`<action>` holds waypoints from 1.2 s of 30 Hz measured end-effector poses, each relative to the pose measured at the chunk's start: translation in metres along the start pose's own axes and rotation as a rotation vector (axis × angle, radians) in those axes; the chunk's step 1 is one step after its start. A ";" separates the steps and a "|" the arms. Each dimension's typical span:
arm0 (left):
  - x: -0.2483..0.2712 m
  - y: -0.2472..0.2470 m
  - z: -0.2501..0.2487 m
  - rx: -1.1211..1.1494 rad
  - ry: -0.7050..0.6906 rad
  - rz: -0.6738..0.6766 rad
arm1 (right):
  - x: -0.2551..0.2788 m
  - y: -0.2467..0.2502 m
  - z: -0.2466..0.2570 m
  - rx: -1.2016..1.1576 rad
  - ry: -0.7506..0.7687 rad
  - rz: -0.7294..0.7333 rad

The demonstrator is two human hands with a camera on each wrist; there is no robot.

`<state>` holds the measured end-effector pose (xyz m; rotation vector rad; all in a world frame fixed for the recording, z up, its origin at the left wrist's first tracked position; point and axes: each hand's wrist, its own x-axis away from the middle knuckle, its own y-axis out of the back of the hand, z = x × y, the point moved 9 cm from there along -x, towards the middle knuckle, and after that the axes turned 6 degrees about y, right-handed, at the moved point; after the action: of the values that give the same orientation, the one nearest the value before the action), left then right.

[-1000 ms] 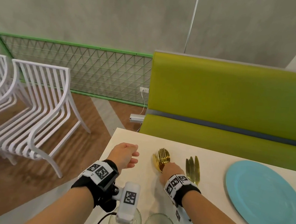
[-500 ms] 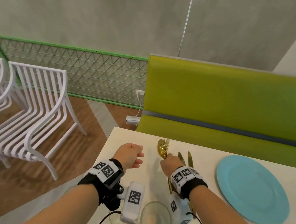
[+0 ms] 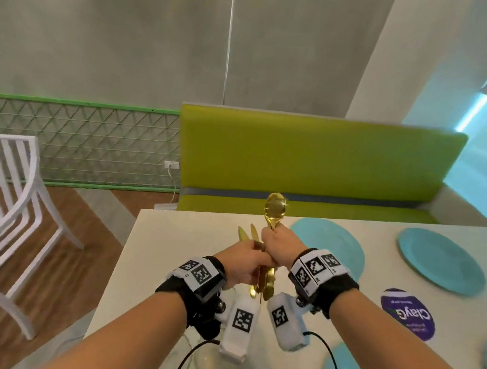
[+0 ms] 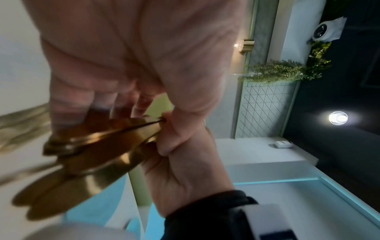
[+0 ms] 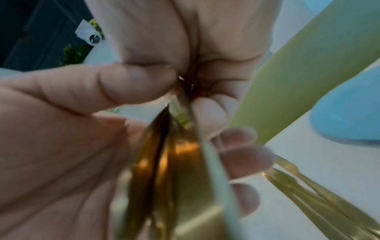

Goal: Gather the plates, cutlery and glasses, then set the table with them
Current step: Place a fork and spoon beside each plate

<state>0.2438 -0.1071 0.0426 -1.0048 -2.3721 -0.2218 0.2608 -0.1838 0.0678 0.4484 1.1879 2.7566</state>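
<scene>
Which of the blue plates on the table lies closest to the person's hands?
The blue plate just behind the right hand, near the green bench. The others lie farther right or at the near edge.

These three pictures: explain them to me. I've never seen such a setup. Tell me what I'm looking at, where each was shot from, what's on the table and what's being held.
No machine here: a person's two bare hands, with a small camera strapped to each wrist and a third worn on the head.

The wide picture is from the head, looking down at a white table in front of a green bench. The two blurry close-ups are from the wrist cameras, looking along each hand.

On the table lie turquoise plates, a purple round sticker and, at the near edge, a glass.

The left hand and the right hand together grip a bunch of gold cutlery above the table. A spoon sticks up from the right hand.
</scene>
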 end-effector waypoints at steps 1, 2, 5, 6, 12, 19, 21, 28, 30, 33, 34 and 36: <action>0.006 -0.014 0.004 -0.023 0.004 0.031 | 0.016 0.004 -0.009 -0.049 -0.028 -0.037; 0.009 -0.027 0.010 -0.034 0.014 0.058 | 0.032 0.007 -0.017 -0.089 -0.051 -0.071; 0.023 -0.066 0.026 -0.172 0.024 0.089 | 0.075 0.007 -0.046 -0.147 -0.107 -0.123; 0.027 -0.079 0.030 -0.240 0.001 0.093 | 0.089 0.007 -0.054 -0.167 -0.125 -0.138; 0.046 -0.142 0.052 -0.444 -0.053 0.161 | 0.160 0.012 -0.098 -0.252 -0.216 -0.148; 0.047 -0.186 0.054 -0.340 -0.003 0.255 | 0.210 0.047 -0.144 -0.288 -0.213 -0.264; 0.039 -0.200 0.053 -0.303 0.001 0.266 | 0.213 0.056 -0.160 -0.354 -0.214 -0.297; 0.000 -0.257 0.033 -0.172 0.001 0.218 | 0.214 0.100 -0.230 -0.615 -0.292 -0.366; -0.012 -0.277 0.027 -0.187 -0.004 0.224 | 0.211 0.115 -0.253 -0.610 -0.320 -0.382; -0.030 -0.303 0.023 -0.236 -0.006 0.237 | 0.207 0.132 -0.283 -0.663 -0.331 -0.391; -0.036 -0.310 0.023 -0.253 -0.003 0.239 | 0.205 0.136 -0.291 -0.677 -0.330 -0.392; -0.047 -0.321 0.024 -0.263 0.001 0.237 | 0.202 0.141 -0.304 -0.696 -0.327 -0.393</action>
<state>0.0342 -0.3544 0.0161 -1.3961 -2.2358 -0.4524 -0.0227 -0.4488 0.0182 0.4843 0.1794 2.4078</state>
